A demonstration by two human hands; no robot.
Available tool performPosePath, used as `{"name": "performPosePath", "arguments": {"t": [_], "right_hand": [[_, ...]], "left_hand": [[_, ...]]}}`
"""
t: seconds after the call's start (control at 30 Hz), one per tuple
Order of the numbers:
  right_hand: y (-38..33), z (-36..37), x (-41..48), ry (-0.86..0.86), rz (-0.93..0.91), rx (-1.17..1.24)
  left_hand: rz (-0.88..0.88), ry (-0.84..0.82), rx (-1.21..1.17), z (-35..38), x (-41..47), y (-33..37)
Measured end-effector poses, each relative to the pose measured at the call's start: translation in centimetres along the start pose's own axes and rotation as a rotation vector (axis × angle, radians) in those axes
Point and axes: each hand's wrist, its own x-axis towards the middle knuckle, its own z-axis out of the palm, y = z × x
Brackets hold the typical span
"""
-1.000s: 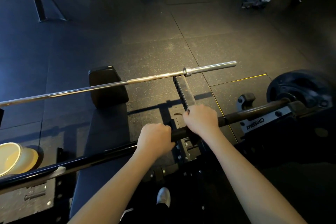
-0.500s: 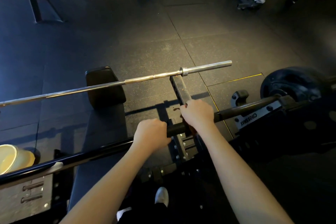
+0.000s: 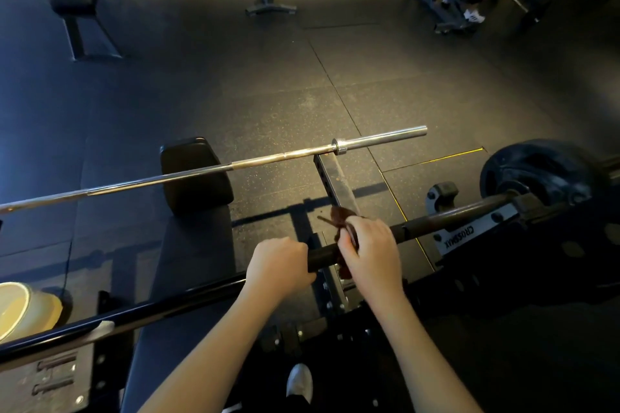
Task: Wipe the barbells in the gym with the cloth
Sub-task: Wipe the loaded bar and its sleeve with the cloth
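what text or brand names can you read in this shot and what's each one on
"CROSSMAX" on the pale plate bolted to the black rack below the dark barbell, upside down to the camera.
On the weight plate, any marking is too dark to read.
Nothing else legible.

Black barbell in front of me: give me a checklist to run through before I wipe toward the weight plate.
1. Left hand grips the black barbell: ok.
2. Right hand holds the cloth: ok.
3. Cloth lies against the bar: ok.
4. Bar bare just beyond the right hand: ok.
5. Weight plate secured on the bar's end: cannot tell.
6. Dirt left on the bar: cannot tell, too dark.
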Motion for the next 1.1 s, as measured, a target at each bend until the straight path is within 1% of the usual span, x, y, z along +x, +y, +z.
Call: {"name": "performPosePath", "arguments": {"t": [0.03, 0.07, 0.13, 0.17, 0.23, 0.27, 0.3, 0.33, 0.4, 0.43, 0.47, 0.5, 0.53, 0.6, 0.63, 0.67, 0.7, 0.73, 0.77, 0.8, 0.83, 0.87, 0.93, 0.97, 1.0, 1.07, 1.1], "right_hand": [[0.1, 0.1, -1.7, 0.060, -0.040, 0.082], [0.5, 0.3, -2.3, 0.095, -0.082, 0.085], [0.5, 0.4, -0.6, 0.079, -0.069, -0.032], [0.1, 0.5, 1.2, 0.017, -0.029, -0.112], [-0.7, 0.2, 5.0, -0.216, 0.080, -0.237], [-0.6, 0.1, 6.0, -0.285, 0.130, -0.261], [-0.4, 0.2, 6.0, -0.298, 0.151, -0.252], [-0.1, 0.1, 5.1, -0.250, 0.132, -0.210], [0.3, 0.0, 1.1, -0.005, 0.003, -0.030], [0.2, 0.0, -1.2, 0.062, -0.047, 0.031], [0.5, 0.3, -2.0, 0.087, -0.101, 0.028], [0.7, 0.4, -1.2, 0.074, -0.128, -0.002], [1.0, 0.2, 0.6, 0.038, -0.106, -0.040], [1.7, -1.5, 4.2, -0.069, 0.045, -0.130], [2.3, -3.0, 5.3, -0.055, 0.134, -0.129], [3.3, -4.5, 5.5, 0.002, 0.240, -0.044], [4.0, -5.4, 4.8, 0.077, 0.319, 0.091], [4.3, -5.7, 3.3, 0.137, 0.345, 0.208], [3.9, -5.2, 1.5, 0.166, 0.294, 0.244], [3.3, -3.9, -0.2, 0.143, 0.216, 0.214], [2.9, -2.1, -1.7, 0.111, 0.122, 0.164], [2.8, -0.6, -2.5, 0.118, 0.044, 0.088], [2.9, 0.1, -1.0, 0.161, -0.019, -0.036], [2.7, -0.5, 0.5, 0.127, -0.011, -0.079], [2.4, -1.2, 2.4, 0.019, 0.030, -0.128], [2.2, -2.4, 6.3, -0.256, 0.164, -0.133], [2.1, -2.3, 7.2, -0.321, 0.203, -0.132]], "left_hand": [[0.002, 0.000, 0.003, 0.0, 0.0, -0.1], [0.003, 0.004, 0.008, 0.1, 0.1, -0.1], [-0.003, 0.012, 0.016, 0.1, 0.1, 0.0], [-0.007, 0.020, 0.017, 0.0, 0.1, 0.1], [-0.011, 0.031, 0.018, -0.1, 0.2, 0.1], [-0.011, 0.030, 0.018, -0.1, 0.2, 0.2], [-0.011, 0.031, 0.018, 0.0, 0.1, 0.2], [-0.013, 0.033, 0.017, 0.1, 0.0, 0.2], [-0.014, 0.028, 0.013, 0.2, 0.1, 0.1], [-0.013, 0.026, 0.013, 0.2, 0.1, 0.1], [-0.010, 0.029, 0.016, 0.2, 0.1, 0.1], [-0.008, 0.033, 0.019, 0.3, 0.1, 0.0], [-0.010, 0.033, 0.019, 0.3, 0.0, 0.1], [-0.008, 0.039, 0.020, 0.0, -0.1, 0.2], [-0.006, 0.042, 0.015, 0.1, -0.1, 0.2], [-0.006, 0.041, 0.007, 0.2, 0.0, 0.1], [-0.003, 0.040, 0.003, 0.2, 0.0, 0.0], [0.001, 0.040, 0.006, 0.3, 0.1, -0.1], [0.004, 0.043, 0.012, 0.4, 0.2, -0.1], [0.005, 0.048, 0.021, 0.5, 0.2, -0.2], [0.004, 0.055, 0.032, 0.5, 0.2, -0.2], [0.003, 0.061, 0.042, 0.6, 0.2, -0.2], [-0.007, 0.068, 0.042, 0.8, 0.2, -0.2], [-0.013, 0.068, 0.042, 0.7, 0.1, -0.2], [-0.018, 0.063, 0.041, 0.6, 0.1, -0.1], [-0.017, 0.060, 0.035, 0.4, 0.2, 0.0], [-0.016, 0.051, 0.031, 0.3, 0.1, 0.0]]}}
